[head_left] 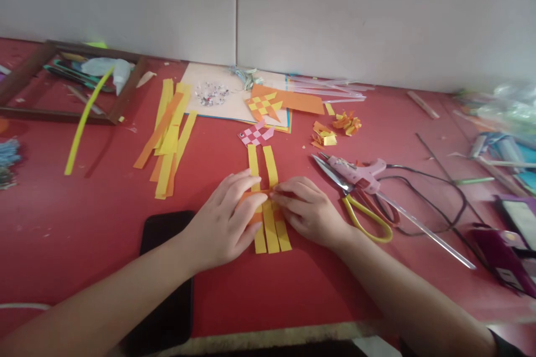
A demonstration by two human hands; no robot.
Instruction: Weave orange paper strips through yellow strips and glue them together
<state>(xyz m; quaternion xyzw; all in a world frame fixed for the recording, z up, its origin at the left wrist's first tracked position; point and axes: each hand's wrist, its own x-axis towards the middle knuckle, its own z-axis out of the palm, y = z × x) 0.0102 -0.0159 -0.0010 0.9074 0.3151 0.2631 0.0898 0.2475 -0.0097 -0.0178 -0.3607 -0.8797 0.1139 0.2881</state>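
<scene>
Three yellow strips, my left hand and right hand holding an orange strip across; best kept snug, nearward.

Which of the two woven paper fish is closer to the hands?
The pink-and-white fish, just beyond the yellow paper strips under left hand and right hand; the orange-and-yellow fish lies farther back, by the orange sheet.
</scene>
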